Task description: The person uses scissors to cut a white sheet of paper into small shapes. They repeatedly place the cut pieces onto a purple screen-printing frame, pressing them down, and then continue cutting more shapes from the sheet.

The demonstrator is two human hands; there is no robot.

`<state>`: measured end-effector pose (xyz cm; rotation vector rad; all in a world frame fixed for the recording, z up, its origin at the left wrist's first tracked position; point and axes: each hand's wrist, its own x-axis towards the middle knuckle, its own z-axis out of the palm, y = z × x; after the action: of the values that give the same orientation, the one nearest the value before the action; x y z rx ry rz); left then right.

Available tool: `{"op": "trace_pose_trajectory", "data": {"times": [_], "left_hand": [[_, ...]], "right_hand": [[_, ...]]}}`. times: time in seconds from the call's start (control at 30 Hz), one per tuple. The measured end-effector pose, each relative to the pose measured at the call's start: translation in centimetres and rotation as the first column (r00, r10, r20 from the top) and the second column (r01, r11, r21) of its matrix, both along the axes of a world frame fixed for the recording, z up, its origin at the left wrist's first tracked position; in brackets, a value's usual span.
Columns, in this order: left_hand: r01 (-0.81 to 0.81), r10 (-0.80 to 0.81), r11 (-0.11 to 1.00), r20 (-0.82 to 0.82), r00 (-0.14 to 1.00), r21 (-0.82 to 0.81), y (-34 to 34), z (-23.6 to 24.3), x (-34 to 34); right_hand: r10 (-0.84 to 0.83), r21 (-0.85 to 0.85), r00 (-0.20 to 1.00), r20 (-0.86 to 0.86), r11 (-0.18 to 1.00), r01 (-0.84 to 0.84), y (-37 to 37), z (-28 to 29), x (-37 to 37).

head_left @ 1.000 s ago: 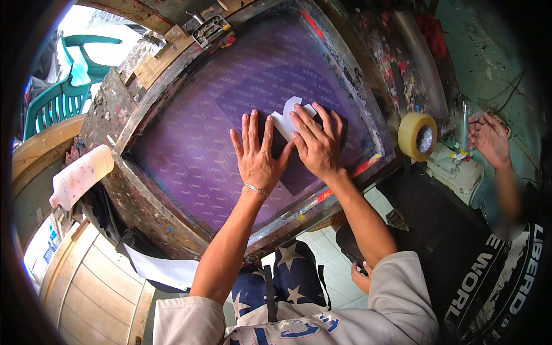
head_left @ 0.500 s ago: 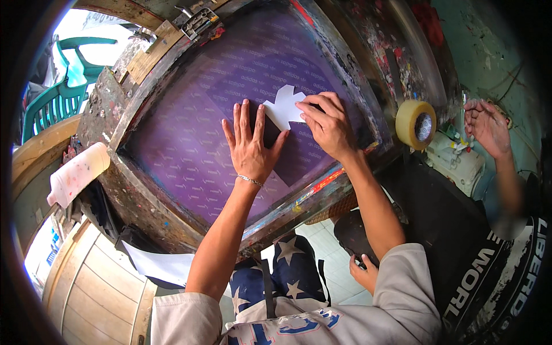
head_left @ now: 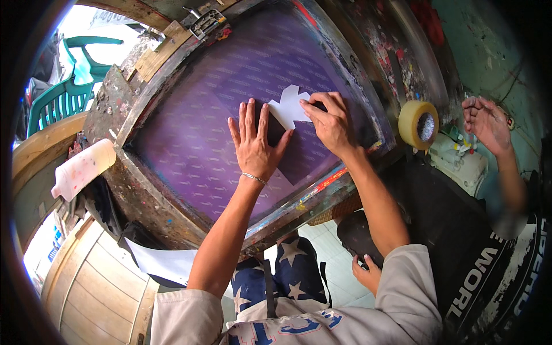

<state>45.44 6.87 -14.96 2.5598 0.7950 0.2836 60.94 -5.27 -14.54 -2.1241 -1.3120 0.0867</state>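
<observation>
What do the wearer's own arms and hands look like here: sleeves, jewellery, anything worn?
Both forearms are bare. The left hand has a thin silvery bracelet at the wrist; the right hand shows no jewellery. Short, pale grey-white sleeves cover the upper arms. No gloves on either hand.

Paint-spattered bench (head_left: 123,190) under purple screen (head_left: 230,115)

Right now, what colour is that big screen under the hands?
Purple, shown best in the head view: the screen in its paint-stained frame.
</observation>
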Motion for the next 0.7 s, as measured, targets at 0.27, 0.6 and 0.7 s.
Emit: {"op": "trace_pose_trajectory", "data": {"times": [0.27,0.6,0.7], "left_hand": [[-0.005,0.007,1.0,0.071,0.997,-0.023,0.05,-0.01,-0.2],[-0.012,0.012,1.0,0.012,1.0,0.029,-0.07,0.3,0.08],[-0.015,0.015,1.0,0.012,1.0,0.014,-0.09,0.31,0.15]], "right_hand": [[-0.004,-0.012,1.0,0.006,1.0,0.004,0.18,0.49,-0.15],[0.004,-0.021,1.0,-0.004,1.0,-0.004,0.05,0.41,-0.07],[-0.003,-0.031,1.0,-0.002,1.0,0.003,0.05,0.47,-0.1]]}}
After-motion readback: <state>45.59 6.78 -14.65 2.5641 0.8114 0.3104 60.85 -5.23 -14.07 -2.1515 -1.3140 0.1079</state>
